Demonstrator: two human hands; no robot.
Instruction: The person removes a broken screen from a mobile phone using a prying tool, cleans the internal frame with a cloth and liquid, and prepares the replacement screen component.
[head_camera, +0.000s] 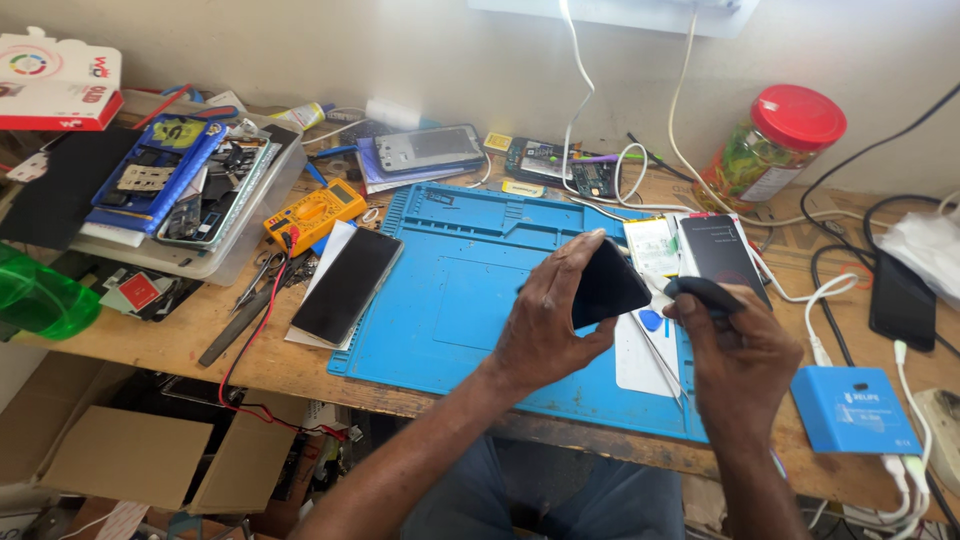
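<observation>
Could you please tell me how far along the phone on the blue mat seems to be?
Done: nothing clearly. In hand: left hand tilts the phone over the mat; right hand holds a black-handled tool at its edge. Left: the phone looks closed, not yet opened.

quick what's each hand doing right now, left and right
Left hand: closed around a black phone, holding it tilted above the blue mat.
Right hand: closed on a black-handled tool, its tip by the phone's edge.
</observation>
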